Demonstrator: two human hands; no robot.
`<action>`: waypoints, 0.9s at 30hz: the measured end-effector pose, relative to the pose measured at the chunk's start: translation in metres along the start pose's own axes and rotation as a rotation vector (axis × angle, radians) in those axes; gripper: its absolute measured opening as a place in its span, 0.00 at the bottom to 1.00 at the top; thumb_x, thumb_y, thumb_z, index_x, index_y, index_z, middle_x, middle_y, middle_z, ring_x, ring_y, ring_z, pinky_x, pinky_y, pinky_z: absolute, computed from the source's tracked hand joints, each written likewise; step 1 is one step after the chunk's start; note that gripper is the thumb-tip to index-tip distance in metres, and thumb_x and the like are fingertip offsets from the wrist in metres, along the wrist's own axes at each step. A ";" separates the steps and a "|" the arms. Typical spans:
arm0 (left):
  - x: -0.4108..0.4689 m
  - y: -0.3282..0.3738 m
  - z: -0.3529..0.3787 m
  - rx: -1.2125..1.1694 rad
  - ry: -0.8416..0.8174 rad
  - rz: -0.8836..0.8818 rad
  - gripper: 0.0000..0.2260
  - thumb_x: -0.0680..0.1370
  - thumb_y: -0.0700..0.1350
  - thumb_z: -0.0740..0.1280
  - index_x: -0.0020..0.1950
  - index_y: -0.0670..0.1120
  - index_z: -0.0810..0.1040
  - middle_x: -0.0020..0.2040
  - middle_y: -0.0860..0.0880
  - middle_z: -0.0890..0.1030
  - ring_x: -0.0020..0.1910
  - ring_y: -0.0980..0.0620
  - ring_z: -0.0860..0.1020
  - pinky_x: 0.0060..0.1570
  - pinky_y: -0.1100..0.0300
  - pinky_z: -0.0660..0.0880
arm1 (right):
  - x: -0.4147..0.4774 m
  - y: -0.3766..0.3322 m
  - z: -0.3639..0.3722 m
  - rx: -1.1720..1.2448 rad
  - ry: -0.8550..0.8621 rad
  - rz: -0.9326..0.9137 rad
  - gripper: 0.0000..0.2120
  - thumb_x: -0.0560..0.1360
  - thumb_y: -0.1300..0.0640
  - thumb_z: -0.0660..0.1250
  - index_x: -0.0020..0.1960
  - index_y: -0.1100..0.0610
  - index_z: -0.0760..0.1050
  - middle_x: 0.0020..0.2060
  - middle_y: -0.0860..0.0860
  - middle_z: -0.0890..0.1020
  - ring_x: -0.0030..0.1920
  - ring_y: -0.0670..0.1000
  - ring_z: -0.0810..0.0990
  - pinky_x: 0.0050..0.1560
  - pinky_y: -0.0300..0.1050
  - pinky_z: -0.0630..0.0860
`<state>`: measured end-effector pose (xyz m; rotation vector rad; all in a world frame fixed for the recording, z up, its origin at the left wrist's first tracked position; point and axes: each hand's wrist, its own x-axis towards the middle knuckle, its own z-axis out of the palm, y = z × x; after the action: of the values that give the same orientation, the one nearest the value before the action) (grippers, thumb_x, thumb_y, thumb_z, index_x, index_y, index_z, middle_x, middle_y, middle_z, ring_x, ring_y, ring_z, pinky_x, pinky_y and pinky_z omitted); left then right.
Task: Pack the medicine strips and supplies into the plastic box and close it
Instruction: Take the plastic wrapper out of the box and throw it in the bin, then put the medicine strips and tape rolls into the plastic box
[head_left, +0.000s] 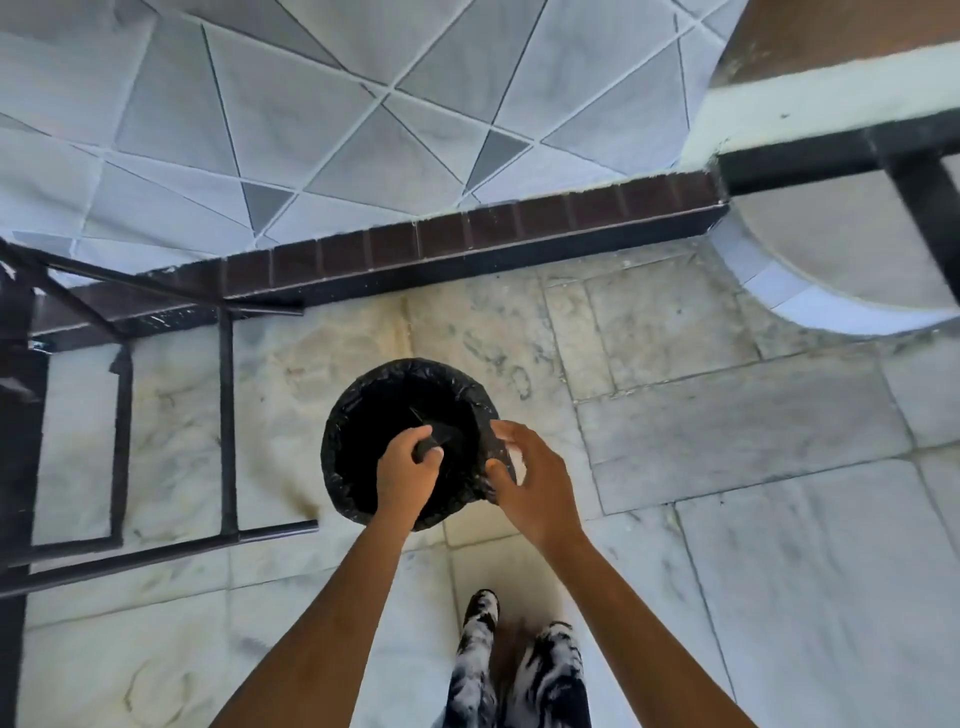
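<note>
I look straight down at a round bin (353, 415) lined with a black plastic bag, standing on the marble floor. My left hand (408, 470) is over the bin's mouth, its fingers closed on a small dark object that I cannot identify. At the right rim, my right hand (530, 480) pinches the edge of the black liner, with a small white piece showing under its fingers. No medicine strips or plastic box are in view.
A black metal frame (226, 426) stands on the floor to the left of the bin. A dark brick ledge (467, 234) and grey tiled wall run behind. A white curved base (810, 306) sits at the right. My patterned trouser legs (524, 670) are below.
</note>
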<state>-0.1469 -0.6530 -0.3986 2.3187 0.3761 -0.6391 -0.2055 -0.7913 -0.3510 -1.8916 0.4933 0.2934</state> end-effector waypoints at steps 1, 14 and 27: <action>-0.023 0.017 -0.012 0.002 0.011 0.042 0.15 0.77 0.39 0.65 0.64 0.42 0.75 0.66 0.44 0.76 0.67 0.46 0.72 0.66 0.55 0.67 | -0.015 -0.016 -0.013 -0.010 0.006 -0.004 0.19 0.74 0.61 0.63 0.65 0.55 0.71 0.62 0.49 0.77 0.62 0.48 0.75 0.56 0.32 0.66; -0.290 0.206 -0.192 0.023 0.211 0.466 0.21 0.78 0.45 0.63 0.71 0.48 0.68 0.72 0.49 0.70 0.71 0.49 0.66 0.70 0.57 0.62 | -0.212 -0.233 -0.174 -0.154 0.263 -0.282 0.19 0.74 0.58 0.64 0.64 0.58 0.71 0.63 0.53 0.77 0.64 0.53 0.74 0.63 0.38 0.63; -0.379 0.113 -0.366 0.006 0.711 0.259 0.26 0.72 0.54 0.60 0.69 0.46 0.70 0.70 0.46 0.72 0.70 0.47 0.69 0.69 0.55 0.64 | -0.259 -0.363 -0.048 -0.096 -0.121 -0.705 0.20 0.74 0.62 0.65 0.65 0.56 0.71 0.65 0.52 0.75 0.66 0.52 0.72 0.64 0.41 0.65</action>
<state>-0.2912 -0.5145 0.1018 2.4820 0.3751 0.3302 -0.2651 -0.6731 0.0774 -1.9990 -0.2840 -0.0397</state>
